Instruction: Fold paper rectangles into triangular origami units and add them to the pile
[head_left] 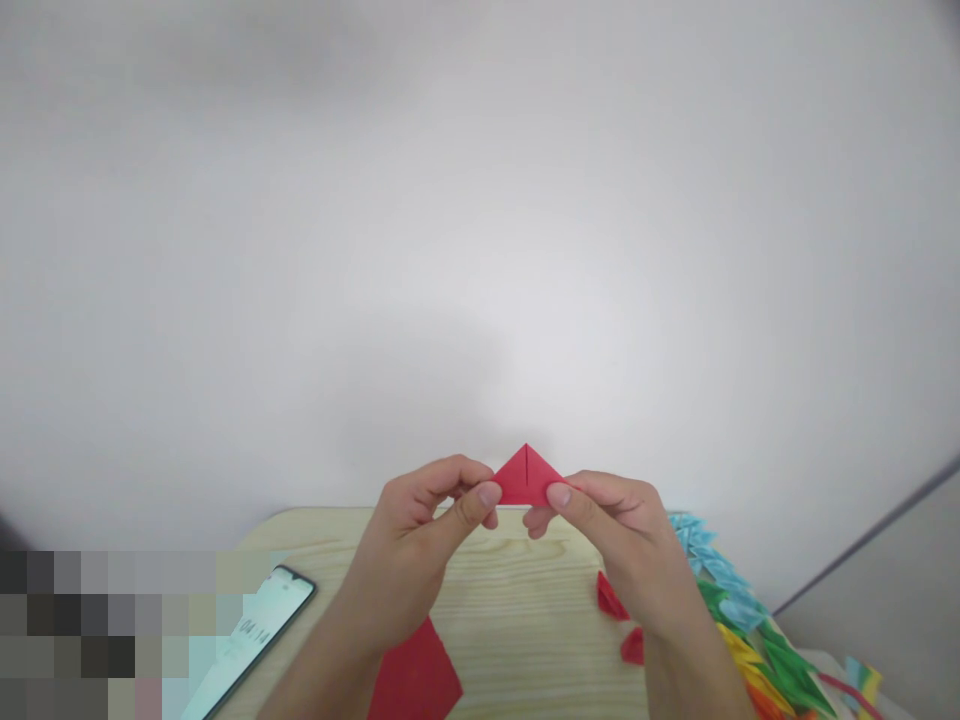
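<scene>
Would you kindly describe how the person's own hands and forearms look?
The left hand and right hand are bare, without gloves; no ring, watch or bracelet shows. No sleeves cover the visible forearms.

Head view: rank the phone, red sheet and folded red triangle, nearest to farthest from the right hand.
1. Folded red triangle: pinched by the right hand.
2. Red sheet: on the table, lower left.
3. Phone: farthest left.

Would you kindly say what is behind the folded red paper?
The pale wall shows beyond the folded red paper, held between left hand and right hand; anything the paper covers is hidden.
</scene>
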